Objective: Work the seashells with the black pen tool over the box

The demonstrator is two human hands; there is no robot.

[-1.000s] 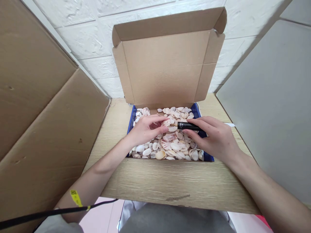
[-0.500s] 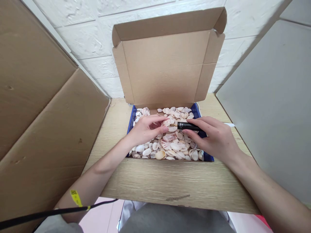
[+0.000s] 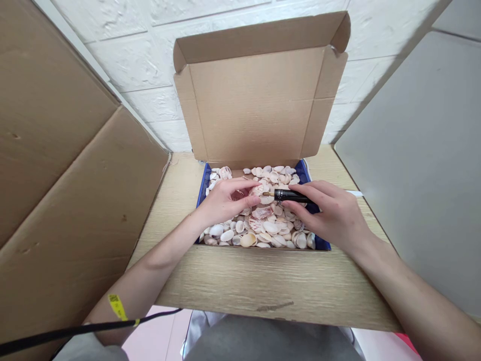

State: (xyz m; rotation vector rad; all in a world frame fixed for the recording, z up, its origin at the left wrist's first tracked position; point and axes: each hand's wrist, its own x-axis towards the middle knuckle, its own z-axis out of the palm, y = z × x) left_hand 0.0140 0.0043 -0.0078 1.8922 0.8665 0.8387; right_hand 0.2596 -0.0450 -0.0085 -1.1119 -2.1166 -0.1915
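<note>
A shallow blue-sided box (image 3: 322, 244) with its cardboard lid (image 3: 259, 100) standing open holds several small pale seashells (image 3: 263, 231). My left hand (image 3: 225, 201) pinches one pinkish shell (image 3: 257, 191) between thumb and fingers above the pile. My right hand (image 3: 330, 214) grips a black pen-shaped tool (image 3: 291, 196) whose brass tip touches that shell.
The box sits on a light wooden table (image 3: 263, 281) against a white textured wall. A large cardboard sheet (image 3: 63, 165) leans at the left and a grey panel (image 3: 417, 160) stands at the right. A black cable (image 3: 75, 331) with a yellow tag runs under my left arm.
</note>
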